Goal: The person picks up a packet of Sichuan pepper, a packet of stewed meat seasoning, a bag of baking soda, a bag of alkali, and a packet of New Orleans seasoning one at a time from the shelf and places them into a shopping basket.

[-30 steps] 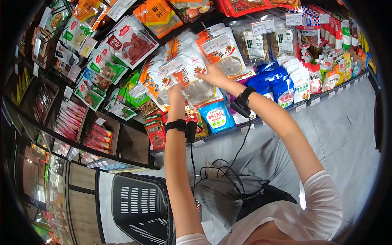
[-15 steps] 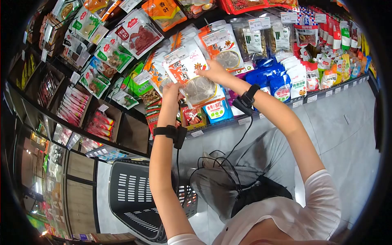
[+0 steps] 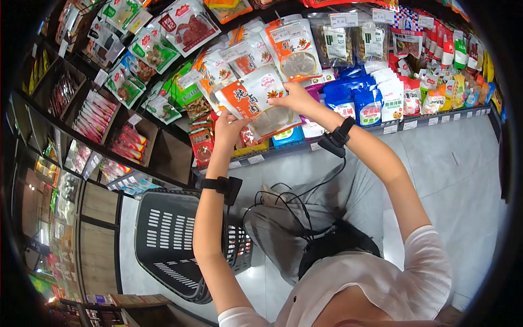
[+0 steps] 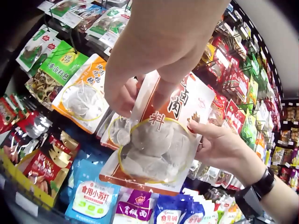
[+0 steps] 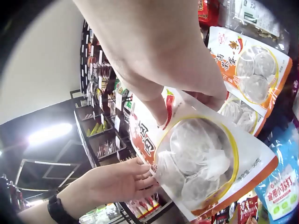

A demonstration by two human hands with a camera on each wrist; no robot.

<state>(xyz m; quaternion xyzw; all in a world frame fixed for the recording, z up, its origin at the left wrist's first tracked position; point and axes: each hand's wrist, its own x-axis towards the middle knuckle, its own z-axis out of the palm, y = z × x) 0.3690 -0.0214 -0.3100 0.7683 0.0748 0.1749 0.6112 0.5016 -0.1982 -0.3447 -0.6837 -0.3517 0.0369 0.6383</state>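
Between my two hands is a white and orange seasoning packet (image 3: 260, 98) with large dark characters. Through its round clear window several white sachets show, as the left wrist view gives of the packet (image 4: 154, 149). My left hand (image 3: 229, 129) pinches its left edge, thumb on the front and fingers behind. At the right edge my right hand (image 3: 298, 98) grips it, the thumb lying on the front in the left wrist view. The packet tilts in front of similar hanging packets (image 3: 291, 49); one such packet (image 5: 252, 70) hangs just beyond my right hand.
Below the hanging goods stand blue bags (image 3: 368, 103) and a light-blue bag (image 4: 93, 193) along the shelf edge. Green-topped packets (image 3: 154, 49) hang to the left, over bins of pink packets (image 3: 95, 120). A dark slotted shopping basket (image 3: 169, 199) stands on the floor beside my left arm.
The packet has come down and away from the hanging row toward me, both hands on it, and has turned and tilted. The price tag no longer overlaps it. The head view has shifted slightly.
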